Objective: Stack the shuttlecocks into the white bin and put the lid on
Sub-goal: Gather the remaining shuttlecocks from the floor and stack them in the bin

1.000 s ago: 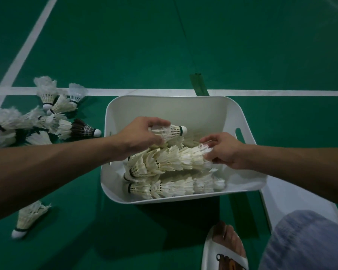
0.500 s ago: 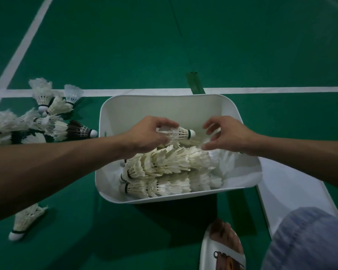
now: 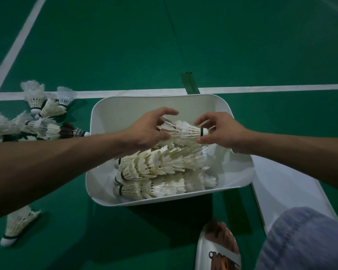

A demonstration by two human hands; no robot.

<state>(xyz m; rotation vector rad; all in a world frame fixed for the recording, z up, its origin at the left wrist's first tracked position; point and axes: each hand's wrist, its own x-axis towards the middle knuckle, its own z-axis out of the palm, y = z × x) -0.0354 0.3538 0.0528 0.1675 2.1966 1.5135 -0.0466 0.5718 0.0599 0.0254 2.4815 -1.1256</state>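
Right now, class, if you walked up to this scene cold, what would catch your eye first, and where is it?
First, the two hands meeting over the white bin at centre: the left hand and right hand hold one shuttlecock between them, cork pointing right. Below it, rows of nested shuttlecocks lie in the bin. On the green floor to the left, a loose pile of shuttlecocks waits.
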